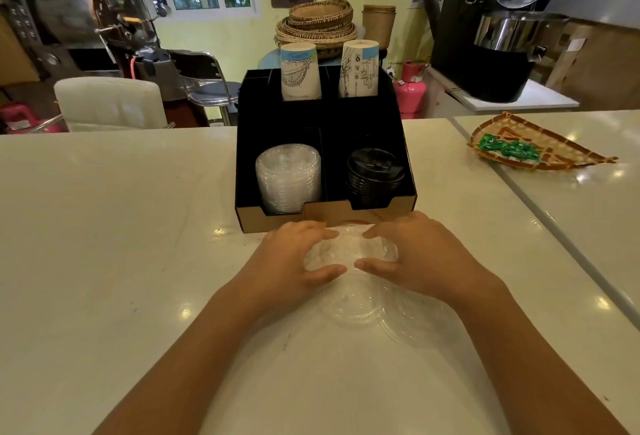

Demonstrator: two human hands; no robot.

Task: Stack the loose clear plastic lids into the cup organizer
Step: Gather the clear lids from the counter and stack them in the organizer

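On the white worktop (121, 227) the left hand (294, 261) curls round the near-left side of a small bunch of clear lids (349, 247), thumb and fingers touching the plastic; its grip looks closed on the bunch, though the glare makes the contact hard to read. Behind it stands the black organizer (325, 123), whose front-left bay already holds a leaning stack of clear lids (287, 178), with paper cups (300, 71) in the rear bays and black lids (375, 175) in the front-right bay. The right hand (422, 254) mirrors the left, fingers pressed on the bunch's right edge, so both hands share the hold just in front of the organizer's front wall. Two more loose lids (349, 310) lie flat on the worktop nearer the person, one partly under the right forearm. These lids are likely light, thin and slippery — springy rather than stiff, easy to crack if squeezed. The rims look like the best hold, pinched from opposite sides so the bunch stays nested. At far right lies a woven tray (540, 147).
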